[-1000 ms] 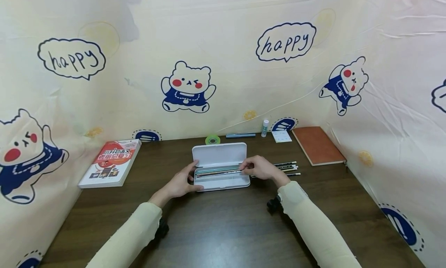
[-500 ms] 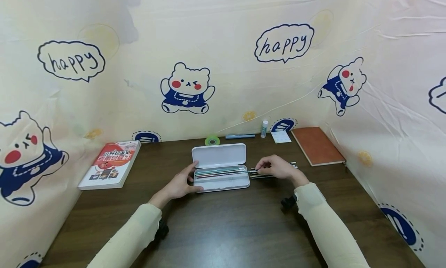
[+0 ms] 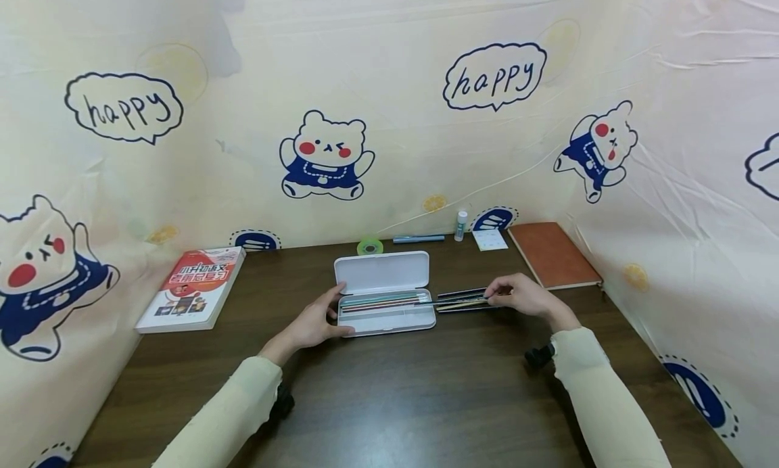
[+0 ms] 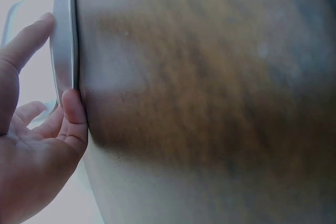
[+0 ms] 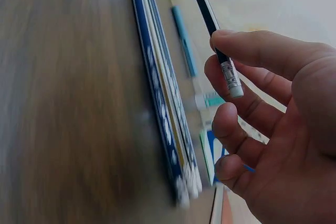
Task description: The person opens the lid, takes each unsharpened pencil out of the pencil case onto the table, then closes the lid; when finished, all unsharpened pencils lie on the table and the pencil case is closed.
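Note:
A white pencil case (image 3: pixel 386 322) lies with its lid raised, several pencils (image 3: pixel 377 303) inside it. My left hand (image 3: pixel 312 321) grips its left end, thumb at the front edge and fingers at the back corner; the left wrist view shows the fingers against the case's side (image 4: pixel 64 40). Between thumb and fingers, my right hand (image 3: pixel 520 295) pinches a dark striped pencil (image 5: pixel 203 3) close to its white eraser. That pencil's far end reaches over the right side of the case. Several more pencils (image 5: pixel 163 77) lie side by side on the table below my right hand.
Along the back are a green tape roll (image 3: pixel 370 247), a blue pen (image 3: pixel 418 239), a glue stick (image 3: pixel 460 226) and a small white card (image 3: pixel 489 239). A brown notebook (image 3: pixel 555 255) lies back right, a thick book (image 3: pixel 191 289) at left. Patterned cloth surrounds the table.
My right hand has moved right from the case's right end, and the pinched pencil now stretches from the case to it. My left hand stays on the case.

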`<state>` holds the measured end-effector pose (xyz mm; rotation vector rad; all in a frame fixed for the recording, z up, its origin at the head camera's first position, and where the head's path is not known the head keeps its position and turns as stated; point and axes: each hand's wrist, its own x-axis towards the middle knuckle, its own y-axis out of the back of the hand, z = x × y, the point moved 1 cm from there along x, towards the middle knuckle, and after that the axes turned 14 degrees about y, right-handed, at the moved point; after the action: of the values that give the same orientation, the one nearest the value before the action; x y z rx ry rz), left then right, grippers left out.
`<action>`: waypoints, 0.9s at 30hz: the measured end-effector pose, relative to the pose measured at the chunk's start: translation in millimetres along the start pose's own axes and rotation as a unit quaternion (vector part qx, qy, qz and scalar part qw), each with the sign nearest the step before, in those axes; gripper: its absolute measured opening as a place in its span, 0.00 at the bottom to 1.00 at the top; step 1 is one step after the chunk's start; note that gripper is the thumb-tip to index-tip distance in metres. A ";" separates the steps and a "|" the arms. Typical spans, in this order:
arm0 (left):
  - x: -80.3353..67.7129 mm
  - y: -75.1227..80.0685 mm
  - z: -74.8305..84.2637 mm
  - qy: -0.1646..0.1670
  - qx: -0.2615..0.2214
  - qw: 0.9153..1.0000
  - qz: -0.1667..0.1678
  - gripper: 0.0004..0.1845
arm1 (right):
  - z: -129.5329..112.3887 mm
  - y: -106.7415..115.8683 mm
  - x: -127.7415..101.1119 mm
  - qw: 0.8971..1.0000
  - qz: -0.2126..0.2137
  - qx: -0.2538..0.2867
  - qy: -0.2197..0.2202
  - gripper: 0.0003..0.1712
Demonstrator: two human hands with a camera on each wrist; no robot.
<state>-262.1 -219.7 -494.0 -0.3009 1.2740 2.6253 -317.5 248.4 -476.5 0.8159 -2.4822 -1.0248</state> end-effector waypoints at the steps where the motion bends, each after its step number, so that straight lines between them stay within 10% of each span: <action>1: -0.1 -0.2 -0.2 0.001 0.000 1.000 0.000 0.56 | 2.7 1.7 -3.6 1.000 0.002 0.001 -0.005 0.05; 27: 1.2 -0.7 -2.3 0.006 0.007 1.000 -0.002 0.56 | 24.4 5.6 -31.5 0.996 0.040 -0.074 -0.028 0.02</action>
<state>-262.9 -220.9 -496.2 -0.3174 1.2926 2.6140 -307.3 284.1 -491.9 0.6454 -2.4283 -1.2008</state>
